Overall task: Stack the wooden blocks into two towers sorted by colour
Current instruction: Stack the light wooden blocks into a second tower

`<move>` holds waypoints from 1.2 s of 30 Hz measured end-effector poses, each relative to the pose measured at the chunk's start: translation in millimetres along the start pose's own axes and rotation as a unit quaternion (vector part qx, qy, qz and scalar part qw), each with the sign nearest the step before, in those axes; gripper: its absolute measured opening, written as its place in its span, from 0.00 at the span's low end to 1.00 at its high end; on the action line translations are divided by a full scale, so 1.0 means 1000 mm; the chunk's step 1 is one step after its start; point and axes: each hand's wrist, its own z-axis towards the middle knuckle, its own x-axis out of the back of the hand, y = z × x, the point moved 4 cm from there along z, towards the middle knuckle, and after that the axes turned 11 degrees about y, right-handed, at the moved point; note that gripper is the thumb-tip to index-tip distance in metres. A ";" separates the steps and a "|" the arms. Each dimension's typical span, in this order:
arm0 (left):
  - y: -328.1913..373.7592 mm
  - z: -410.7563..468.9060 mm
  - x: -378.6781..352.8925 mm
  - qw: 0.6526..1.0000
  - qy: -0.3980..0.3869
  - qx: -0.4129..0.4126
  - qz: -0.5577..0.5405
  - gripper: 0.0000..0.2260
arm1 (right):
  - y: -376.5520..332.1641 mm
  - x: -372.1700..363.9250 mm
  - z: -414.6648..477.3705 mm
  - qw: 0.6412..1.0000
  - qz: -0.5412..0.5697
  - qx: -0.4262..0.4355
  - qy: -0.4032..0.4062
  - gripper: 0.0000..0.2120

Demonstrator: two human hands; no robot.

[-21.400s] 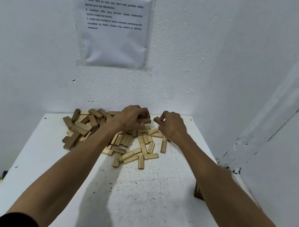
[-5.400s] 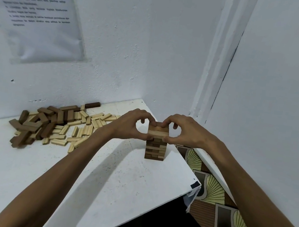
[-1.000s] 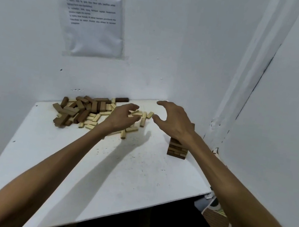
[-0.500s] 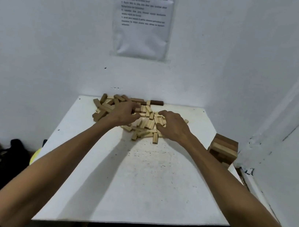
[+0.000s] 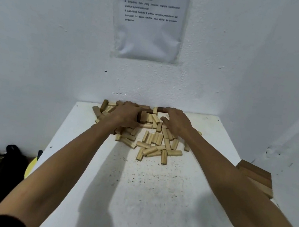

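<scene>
White walls corner a white, speckled table [image 5: 142, 199], with a printed sheet [image 5: 150, 19] in a plastic sleeve hung above it. Loose wooden blocks [image 5: 156, 145] lie heaped at the far edge (pale ones nearer, darker ones by the wall). On the heap rests the left hand [image 5: 125, 116], knuckles up, fingers curled down; whether it grips any block I cannot tell. Beside it the right hand [image 5: 178, 122] arches, fingertips touching a dark block [image 5: 161, 109], thumb spread apart. At the table's right edge a short tower [image 5: 257, 175] stands, partly behind the right forearm.
</scene>
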 end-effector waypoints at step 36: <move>-0.025 0.008 -0.029 0.963 0.155 0.001 -0.221 0.21 | 0.026 -0.030 0.017 0.991 0.000 -0.065 0.116 0.11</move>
